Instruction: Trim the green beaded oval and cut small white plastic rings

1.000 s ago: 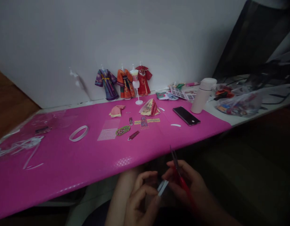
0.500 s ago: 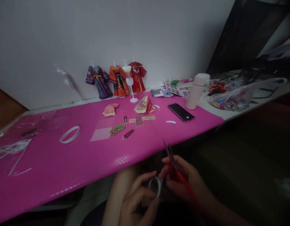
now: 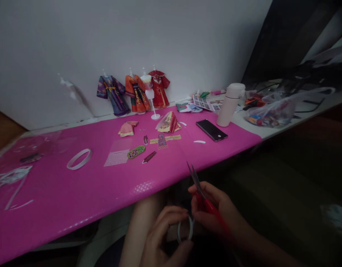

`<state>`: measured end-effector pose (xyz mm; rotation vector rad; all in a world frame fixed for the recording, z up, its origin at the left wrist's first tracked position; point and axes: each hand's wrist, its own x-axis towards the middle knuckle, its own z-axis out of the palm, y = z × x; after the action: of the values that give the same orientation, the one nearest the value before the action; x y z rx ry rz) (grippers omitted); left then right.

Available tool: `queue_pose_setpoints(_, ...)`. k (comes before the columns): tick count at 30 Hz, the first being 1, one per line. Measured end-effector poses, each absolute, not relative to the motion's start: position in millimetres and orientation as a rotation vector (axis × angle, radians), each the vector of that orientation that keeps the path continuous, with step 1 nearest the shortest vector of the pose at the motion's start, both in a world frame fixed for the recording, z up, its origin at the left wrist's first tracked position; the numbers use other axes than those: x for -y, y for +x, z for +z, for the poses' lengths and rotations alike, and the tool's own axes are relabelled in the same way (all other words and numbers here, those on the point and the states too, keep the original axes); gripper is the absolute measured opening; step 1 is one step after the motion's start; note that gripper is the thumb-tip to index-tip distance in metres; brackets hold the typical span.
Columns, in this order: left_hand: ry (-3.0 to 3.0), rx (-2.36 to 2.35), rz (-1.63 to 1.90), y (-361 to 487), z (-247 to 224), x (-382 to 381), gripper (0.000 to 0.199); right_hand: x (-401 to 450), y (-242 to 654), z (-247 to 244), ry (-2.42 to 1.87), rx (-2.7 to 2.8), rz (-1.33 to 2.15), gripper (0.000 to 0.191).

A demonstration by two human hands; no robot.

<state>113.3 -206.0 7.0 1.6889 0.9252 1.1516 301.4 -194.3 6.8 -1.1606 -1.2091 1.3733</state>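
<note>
Below the table's front edge, my left hand (image 3: 165,237) pinches a small white ring (image 3: 178,230) that looks like a coil of thin tape or elastic. Close on its right, my right hand (image 3: 215,207) is closed around red-handled scissors (image 3: 208,205), whose slightly parted blades point up and away from me. Nearest on the pink table cover (image 3: 98,196) lie two small dark red pieces (image 3: 149,157), a green oval dish of beads (image 3: 136,152), a sheet of pearl dots (image 3: 117,158) and a yellow patterned strip (image 3: 173,137).
Miniature robes, one purple (image 3: 112,94), one orange (image 3: 137,94) and one red (image 3: 159,89), stand against the wall beside a white doll stand (image 3: 152,98). A phone (image 3: 211,129), a pale bottle (image 3: 230,104) and a plastic bag (image 3: 271,113) are on the right. Leftward lies a white band (image 3: 79,159).
The white ring has turned to face me more and sits slightly lower in my left hand. The scissors have shifted a little left and their blades have come closer together. The view has moved slightly.
</note>
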Motion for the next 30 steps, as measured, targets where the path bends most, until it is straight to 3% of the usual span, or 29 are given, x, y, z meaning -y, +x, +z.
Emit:
queue_pose_setpoints(10,1.591,-0.868,1.052,110.9,13.0,205.1,0.017,193.1,303.1,19.6,-1.104,1.135,1.439,0.04)
queue_pose_setpoints(18,1.501,-0.936,1.275,89.4,0.2,203.5,0.026,198.0,317.4,25.8,-1.047,1.322,1.611,0.033)
queue_pose_setpoints(23,1.435,-0.951,1.429,79.0,5.8,203.4,0.029,204.2,326.6,29.6,-1.319,1.746,1.531,0.029)
queue_pose_setpoints(30,1.445,-0.934,1.483,79.8,10.4,202.6,0.028,202.5,323.3,41.5,-1.17,1.841,1.714,0.029)
